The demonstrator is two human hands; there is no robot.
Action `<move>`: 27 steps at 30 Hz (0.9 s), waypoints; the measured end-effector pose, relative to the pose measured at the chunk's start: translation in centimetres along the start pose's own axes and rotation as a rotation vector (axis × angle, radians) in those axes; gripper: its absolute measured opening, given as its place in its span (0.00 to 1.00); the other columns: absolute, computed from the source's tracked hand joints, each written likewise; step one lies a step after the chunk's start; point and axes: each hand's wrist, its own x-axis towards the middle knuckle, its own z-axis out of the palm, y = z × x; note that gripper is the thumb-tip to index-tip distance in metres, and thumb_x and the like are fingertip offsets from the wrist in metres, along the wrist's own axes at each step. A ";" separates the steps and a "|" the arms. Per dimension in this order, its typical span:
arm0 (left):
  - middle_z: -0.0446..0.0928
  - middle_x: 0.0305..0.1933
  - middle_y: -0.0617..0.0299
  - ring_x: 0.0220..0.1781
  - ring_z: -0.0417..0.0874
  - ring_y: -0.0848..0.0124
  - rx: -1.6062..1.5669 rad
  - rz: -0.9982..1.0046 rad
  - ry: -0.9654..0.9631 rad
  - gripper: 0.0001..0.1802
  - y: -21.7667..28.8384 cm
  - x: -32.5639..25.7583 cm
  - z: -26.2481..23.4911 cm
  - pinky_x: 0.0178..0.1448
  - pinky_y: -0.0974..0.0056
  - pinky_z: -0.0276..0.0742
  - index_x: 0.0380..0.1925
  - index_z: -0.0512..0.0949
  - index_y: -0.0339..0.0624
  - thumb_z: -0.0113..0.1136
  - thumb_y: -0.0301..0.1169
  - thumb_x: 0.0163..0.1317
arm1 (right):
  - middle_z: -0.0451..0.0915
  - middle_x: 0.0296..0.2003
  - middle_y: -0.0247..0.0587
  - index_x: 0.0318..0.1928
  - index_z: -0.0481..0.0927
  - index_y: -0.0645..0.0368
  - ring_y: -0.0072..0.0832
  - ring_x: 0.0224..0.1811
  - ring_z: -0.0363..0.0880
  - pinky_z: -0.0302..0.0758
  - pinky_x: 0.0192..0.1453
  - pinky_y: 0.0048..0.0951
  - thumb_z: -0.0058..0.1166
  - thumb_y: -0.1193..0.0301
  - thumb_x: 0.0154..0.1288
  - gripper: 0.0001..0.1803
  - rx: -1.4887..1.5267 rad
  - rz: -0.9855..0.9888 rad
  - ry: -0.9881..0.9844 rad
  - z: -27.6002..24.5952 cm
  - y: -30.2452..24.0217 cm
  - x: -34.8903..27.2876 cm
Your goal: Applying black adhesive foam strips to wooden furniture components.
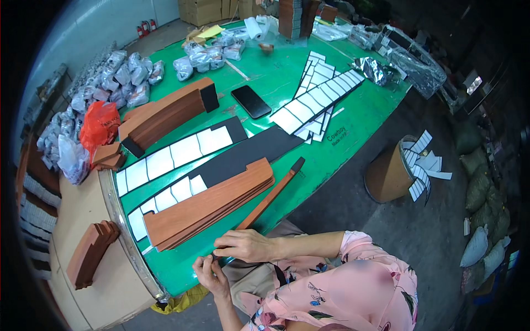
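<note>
A slim reddish-brown wooden strip (266, 199) with a black far tip slants down over the table's near edge, under my right hand (245, 246). The fingers of that hand are curled round it. Just left and nearer, my left hand (211, 276) is closed in a pinch close to the right fingertips. A small dark bit shows between the two hands, but what the left fingers hold is hidden. Beyond my hands lies a stack of matching flat wooden pieces (210, 204). It rests partly on black sheets with white-backed pads (174, 156).
On the green table (337, 160) are a phone (250, 101), a curved wooden stack (171, 113), fanned white-pad sheets (320, 99), plastic-wrapped bundles (118, 77) and a red bag (99, 127). More curved pieces (93, 255) sit on cardboard at left. A bin of scraps (386, 171) stands right.
</note>
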 end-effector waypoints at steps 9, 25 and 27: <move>0.69 0.40 0.52 0.39 0.69 0.59 0.050 0.044 -0.031 0.16 0.2 0.2 0.0 0.42 0.57 0.68 0.47 0.70 0.42 0.56 0.19 0.59 | 0.76 0.43 0.39 0.43 0.78 0.58 0.32 0.42 0.76 0.78 0.39 0.28 0.52 0.71 0.53 0.15 -0.006 -0.021 0.043 0.3 0.6 -0.7; 0.66 0.39 0.56 0.40 0.67 0.65 -0.058 -0.211 -0.025 0.10 1.1 0.6 0.0 0.45 0.61 0.66 0.42 0.66 0.38 0.54 0.28 0.65 | 0.74 0.44 0.39 0.46 0.76 0.59 0.32 0.45 0.74 0.74 0.44 0.30 0.51 0.71 0.53 0.17 0.129 0.071 0.062 0.8 0.7 -0.9; 0.66 0.40 0.58 0.42 0.67 0.69 -0.120 -0.397 -0.012 0.10 2.0 0.6 0.0 0.49 0.64 0.65 0.41 0.66 0.37 0.52 0.29 0.65 | 0.74 0.45 0.39 0.46 0.76 0.59 0.32 0.45 0.74 0.74 0.44 0.30 0.51 0.71 0.53 0.17 0.138 0.077 0.070 0.7 0.6 -1.2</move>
